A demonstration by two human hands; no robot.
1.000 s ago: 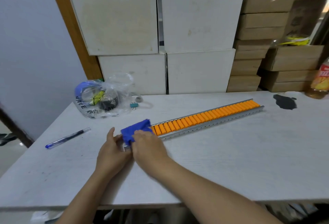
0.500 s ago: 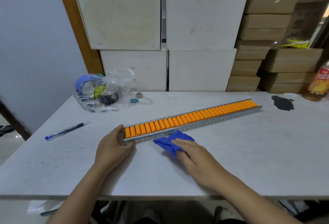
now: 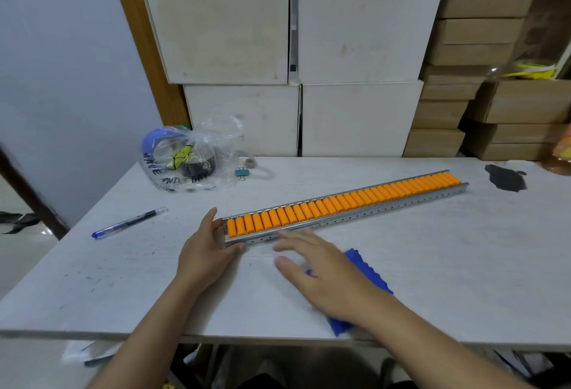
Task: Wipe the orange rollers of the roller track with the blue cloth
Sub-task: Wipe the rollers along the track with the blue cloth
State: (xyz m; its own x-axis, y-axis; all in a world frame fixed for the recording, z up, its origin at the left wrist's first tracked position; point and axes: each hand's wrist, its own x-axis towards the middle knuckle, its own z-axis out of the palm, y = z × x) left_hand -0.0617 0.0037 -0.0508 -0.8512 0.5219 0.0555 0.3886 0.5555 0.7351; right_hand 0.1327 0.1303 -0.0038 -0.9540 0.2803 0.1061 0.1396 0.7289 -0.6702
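A long metal roller track [image 3: 364, 212] with a row of orange rollers [image 3: 340, 201] lies slanted across the white table [image 3: 448, 265]. My left hand [image 3: 207, 249] grips its near left end, thumb on the front rail and fingers on the far side. The blue cloth [image 3: 367, 271] lies on the table in front of the track, near the front edge. It is partly hidden under my right wrist. My right hand [image 3: 321, 274] is blurred, fingers spread, just in front of the track, with nothing in its fingers.
A blue pen [image 3: 129, 222] lies at the left. A clear plastic bag [image 3: 191, 160] and a binder clip [image 3: 241, 171] sit behind the track's left end. A black stain [image 3: 506, 177] and a bottle [image 3: 560, 154] are far right. White boxes [image 3: 228, 24] and cardboard boxes [image 3: 482, 30] stand behind.
My right hand took the blue cloth off the track's near end, brought it down onto the table toward the front edge, and let it go. My left hand stayed on the track's end.
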